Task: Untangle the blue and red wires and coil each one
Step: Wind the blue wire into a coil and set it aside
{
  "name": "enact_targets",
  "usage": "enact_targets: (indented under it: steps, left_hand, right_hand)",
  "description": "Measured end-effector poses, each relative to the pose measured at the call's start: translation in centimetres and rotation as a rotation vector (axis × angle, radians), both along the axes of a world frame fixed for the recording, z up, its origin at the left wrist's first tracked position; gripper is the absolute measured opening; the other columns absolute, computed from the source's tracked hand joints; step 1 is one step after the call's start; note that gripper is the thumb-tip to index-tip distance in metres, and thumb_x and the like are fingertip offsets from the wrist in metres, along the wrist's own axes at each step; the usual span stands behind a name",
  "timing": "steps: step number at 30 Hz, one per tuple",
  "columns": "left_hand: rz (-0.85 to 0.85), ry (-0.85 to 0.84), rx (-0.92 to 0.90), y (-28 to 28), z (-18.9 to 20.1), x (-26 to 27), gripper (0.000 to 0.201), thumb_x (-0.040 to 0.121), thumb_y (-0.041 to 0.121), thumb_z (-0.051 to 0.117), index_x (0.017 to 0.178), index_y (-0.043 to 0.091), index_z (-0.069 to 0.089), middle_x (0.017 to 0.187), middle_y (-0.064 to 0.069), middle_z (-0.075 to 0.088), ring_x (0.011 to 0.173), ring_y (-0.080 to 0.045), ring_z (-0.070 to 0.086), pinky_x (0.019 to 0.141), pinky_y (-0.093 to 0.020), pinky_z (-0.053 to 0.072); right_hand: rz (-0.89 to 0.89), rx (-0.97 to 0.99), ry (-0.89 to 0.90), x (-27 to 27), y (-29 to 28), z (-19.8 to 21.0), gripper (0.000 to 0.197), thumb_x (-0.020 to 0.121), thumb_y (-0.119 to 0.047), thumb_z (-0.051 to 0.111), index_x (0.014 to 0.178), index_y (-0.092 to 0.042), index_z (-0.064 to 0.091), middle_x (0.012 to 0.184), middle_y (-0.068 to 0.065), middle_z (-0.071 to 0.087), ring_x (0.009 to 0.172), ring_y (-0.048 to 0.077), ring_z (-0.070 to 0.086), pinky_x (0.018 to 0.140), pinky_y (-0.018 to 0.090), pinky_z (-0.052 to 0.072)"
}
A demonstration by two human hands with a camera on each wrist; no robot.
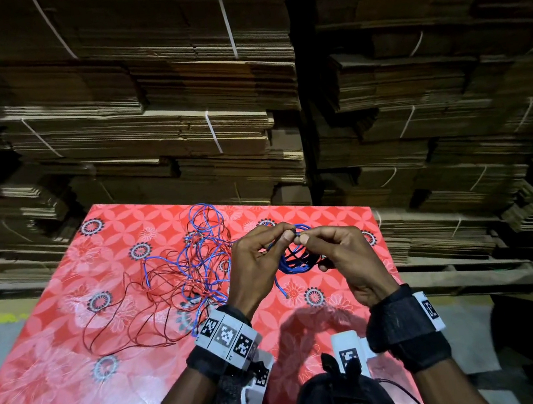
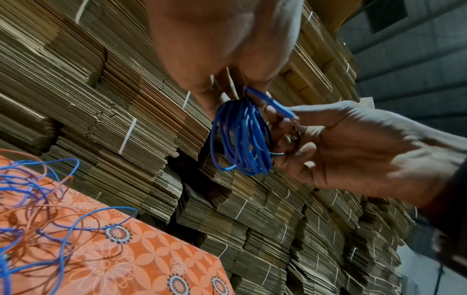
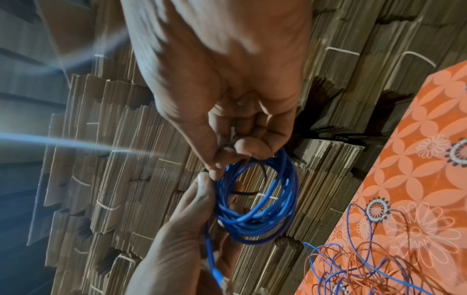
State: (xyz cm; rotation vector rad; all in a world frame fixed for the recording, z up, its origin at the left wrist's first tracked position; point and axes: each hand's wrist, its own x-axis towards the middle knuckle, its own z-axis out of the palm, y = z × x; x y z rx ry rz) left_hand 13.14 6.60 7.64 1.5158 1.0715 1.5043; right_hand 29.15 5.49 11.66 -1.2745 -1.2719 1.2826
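A small coil of blue wire [image 1: 295,259] hangs in the air above a red floral table, several loops bunched together, one short free end dangling below. To its left, loose blue and thin red wires [image 1: 173,280] lie tangled on the table (strands crossing throughout).

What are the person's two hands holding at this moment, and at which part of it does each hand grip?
Both hold the blue wire coil above the table. The left hand and right hand pinch it at its top, fingertips meeting there; the loops hang below.
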Motion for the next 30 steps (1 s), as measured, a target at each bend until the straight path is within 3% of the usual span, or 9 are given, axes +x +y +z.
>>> enact_targets:
  steps: [9, 16, 23, 27, 30]
  left_hand:
    - [-0.002, 0.012, -0.010, -0.2, 0.2, 0.1, 0.017, 0.090, 0.015, 0.068, 0.101, 0.028, 0.074, 0.092, 0.013, 0.071, 0.089, -0.002, 0.066, 0.079, -0.019, 0.049]
    - [0.021, 0.002, -0.001, -0.4, 0.4, 0.2, 0.020, 0.091, 0.016, 0.067, 0.100, 0.033, 0.073, 0.090, 0.002, 0.071, 0.088, -0.012, 0.066, 0.078, -0.033, 0.051]
    - [0.014, -0.041, -0.020, -0.3, 0.6, 0.3, 0.022, 0.091, 0.012, 0.066, 0.099, 0.032, 0.072, 0.091, -0.003, 0.071, 0.086, -0.008, 0.065, 0.079, -0.033, 0.050]
    - [0.022, -0.040, -0.027, -0.2, 0.4, 0.3, 0.026, 0.092, 0.014, 0.066, 0.098, 0.038, 0.073, 0.092, -0.001, 0.071, 0.090, -0.017, 0.067, 0.081, -0.036, 0.052]
    - [0.024, -0.038, -0.033, -0.2, 0.2, 0.3, 0.021, 0.093, 0.017, 0.066, 0.102, 0.035, 0.073, 0.092, -0.002, 0.071, 0.092, -0.021, 0.067, 0.081, -0.042, 0.053]
  right_hand:
    - [-0.061, 0.005, 0.034, -0.2, -0.3, -0.1, 0.008, 0.086, -0.015, 0.074, 0.091, -0.010, 0.078, 0.074, 0.005, 0.069, 0.067, 0.017, 0.056, 0.052, 0.023, 0.040]
    - [-0.059, 0.002, 0.031, -0.4, -0.2, 0.3, 0.008, 0.086, -0.015, 0.073, 0.089, -0.009, 0.078, 0.072, 0.007, 0.067, 0.068, 0.020, 0.052, 0.052, 0.022, 0.038]
    - [-0.068, 0.003, 0.030, -0.8, 0.0, 0.1, 0.007, 0.086, -0.015, 0.073, 0.089, -0.010, 0.078, 0.071, 0.005, 0.063, 0.066, 0.018, 0.047, 0.052, 0.024, 0.035]
    - [-0.071, 0.007, 0.034, -0.9, 0.0, 0.2, 0.007, 0.086, -0.016, 0.073, 0.089, -0.011, 0.078, 0.071, 0.003, 0.064, 0.065, 0.017, 0.047, 0.051, 0.022, 0.035]
    - [-0.070, 0.015, 0.029, -1.0, 0.0, 0.4, 0.009, 0.086, -0.015, 0.073, 0.090, -0.008, 0.078, 0.069, 0.002, 0.064, 0.061, 0.013, 0.050, 0.050, 0.020, 0.036]
